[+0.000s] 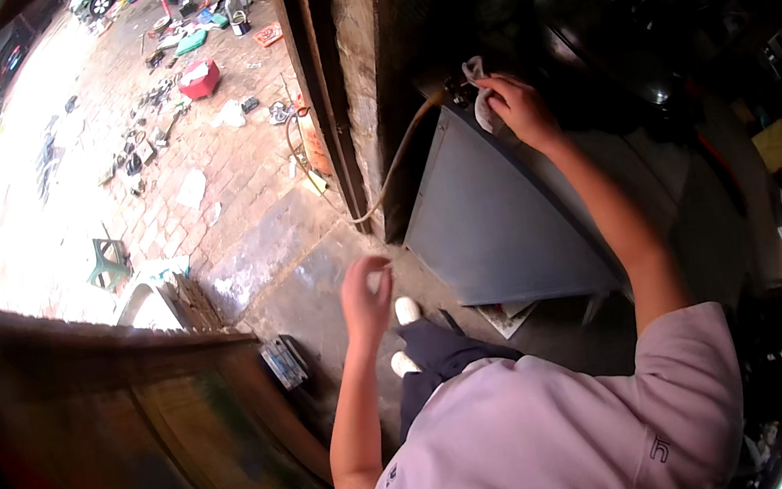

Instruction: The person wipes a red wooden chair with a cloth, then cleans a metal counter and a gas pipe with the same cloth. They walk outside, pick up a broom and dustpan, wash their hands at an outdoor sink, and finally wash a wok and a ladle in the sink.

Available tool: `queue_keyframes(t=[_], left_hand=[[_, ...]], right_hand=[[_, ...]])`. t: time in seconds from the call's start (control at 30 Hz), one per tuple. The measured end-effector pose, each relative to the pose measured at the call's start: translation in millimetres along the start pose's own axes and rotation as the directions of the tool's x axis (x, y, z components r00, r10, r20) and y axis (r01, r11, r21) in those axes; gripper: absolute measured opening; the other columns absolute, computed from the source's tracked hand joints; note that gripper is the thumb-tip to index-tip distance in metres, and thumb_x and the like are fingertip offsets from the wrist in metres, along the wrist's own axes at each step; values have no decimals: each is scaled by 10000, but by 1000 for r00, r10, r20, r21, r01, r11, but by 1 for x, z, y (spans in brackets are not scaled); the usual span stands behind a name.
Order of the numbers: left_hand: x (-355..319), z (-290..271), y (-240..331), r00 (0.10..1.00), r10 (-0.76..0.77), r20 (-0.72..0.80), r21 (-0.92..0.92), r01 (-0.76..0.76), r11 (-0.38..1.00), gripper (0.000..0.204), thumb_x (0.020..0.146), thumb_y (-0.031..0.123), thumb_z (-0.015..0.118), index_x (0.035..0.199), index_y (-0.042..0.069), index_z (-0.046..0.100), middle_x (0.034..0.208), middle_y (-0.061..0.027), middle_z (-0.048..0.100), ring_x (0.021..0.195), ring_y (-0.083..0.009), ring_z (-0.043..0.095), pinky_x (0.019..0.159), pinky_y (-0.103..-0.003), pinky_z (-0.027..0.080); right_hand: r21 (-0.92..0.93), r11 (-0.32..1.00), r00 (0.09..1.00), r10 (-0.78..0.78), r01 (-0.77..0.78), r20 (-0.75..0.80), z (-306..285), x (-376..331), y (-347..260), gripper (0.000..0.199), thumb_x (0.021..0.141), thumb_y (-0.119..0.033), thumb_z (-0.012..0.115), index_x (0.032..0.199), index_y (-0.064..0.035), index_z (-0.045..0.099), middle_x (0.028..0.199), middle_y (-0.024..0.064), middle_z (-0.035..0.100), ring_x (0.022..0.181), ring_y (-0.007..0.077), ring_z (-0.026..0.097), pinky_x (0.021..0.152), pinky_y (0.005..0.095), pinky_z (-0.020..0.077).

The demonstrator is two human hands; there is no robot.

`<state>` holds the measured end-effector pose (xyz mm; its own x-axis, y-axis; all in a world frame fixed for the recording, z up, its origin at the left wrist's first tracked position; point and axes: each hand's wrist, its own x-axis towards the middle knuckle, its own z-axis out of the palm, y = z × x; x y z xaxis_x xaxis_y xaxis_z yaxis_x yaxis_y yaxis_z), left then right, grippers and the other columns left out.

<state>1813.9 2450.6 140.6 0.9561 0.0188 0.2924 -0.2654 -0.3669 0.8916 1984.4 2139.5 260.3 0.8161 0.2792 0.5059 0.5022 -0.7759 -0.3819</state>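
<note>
At the right fingers: right hand [517,104] is closed on a pale grey rag [481,99], bunched between thumb and fingers at the far top corner of a grey metal box [488,220].
Rag from the fingers: it sits just left of the knuckles, partly hidden in the grip, hanging down against the box's upper edge.
Rag's long axis: roughly up and down, a crumpled strip, not spread flat.
Just beyond the fingers: a tan hose [395,168] curves from the box corner, touching or very near the rag, down to the brick floor [242,196].
Left fingers: left hand [366,299] hangs free, fingers loosely curled, empty as far as I can tell.
Nearer hand: the right, already on the rag; the left is well apart, lower and to the left, above the white shoes [404,334].
Box face: slopes down from the right fingers toward the person's legs.
Further out: scattered tools and a red case [200,79] lie on the sunlit brick, far left of both hands.
</note>
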Motion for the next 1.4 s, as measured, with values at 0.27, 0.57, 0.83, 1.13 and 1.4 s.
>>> queue_keyframes(t=[0.27, 0.57, 0.83, 1.13, 1.4], left_hand=[[156, 83, -4, 969, 215, 122, 58, -224, 973, 368, 718, 1, 620, 1073, 50, 534, 1075, -128, 539, 1009, -330, 497, 852, -372, 431], [211, 106, 3, 917, 315, 244, -59, -310, 949, 381, 691, -2, 628, 1059, 38, 540, 1041, -146, 534, 970, -346, 500, 835, -391, 435], [226, 67, -7, 870, 387, 305, -201, -338, 919, 278, 728, 1, 620, 1002, 27, 577, 1010, -137, 553, 933, -326, 542, 820, -350, 442], [217, 10, -43, 782, 241, 575, -269, -98, 958, 196, 758, 3, 614, 952, 21, 597, 988, -126, 568, 929, -297, 549, 789, -335, 459], [205, -61, -96, 843, 127, 522, -97, -89, 991, 231, 748, 2, 628, 973, 53, 619, 942, -126, 590, 832, -273, 553, 740, -326, 450]], right_hand=[[40, 995, 984, 86, -93, 156, 29, 21, 34, 261, 755, 53, 499, 983, -61, 553, 993, 116, 589, 937, 313, 579, 790, 352, 469], [-50, 966, 959, 258, -254, 119, 20, 14, 25, 246, 799, 53, 472, 984, -83, 560, 903, 116, 608, 833, 273, 603, 689, 332, 472], [180, 867, 882, 472, -464, 2, 5, 16, -1, 272, 814, 75, 453, 1013, -66, 573, 799, 100, 613, 730, 170, 602, 650, 270, 458], [-473, 540, 636, 160, -696, -755, 49, 101, 154, 187, 850, -141, 520, 1017, -101, 593, 832, 129, 615, 766, 284, 600, 666, 371, 489], [-492, 236, 537, 515, -838, -668, 28, 170, 170, 269, 913, -129, 427, 1127, -52, 571, 1076, 138, 597, 941, 270, 586, 784, 382, 486]])
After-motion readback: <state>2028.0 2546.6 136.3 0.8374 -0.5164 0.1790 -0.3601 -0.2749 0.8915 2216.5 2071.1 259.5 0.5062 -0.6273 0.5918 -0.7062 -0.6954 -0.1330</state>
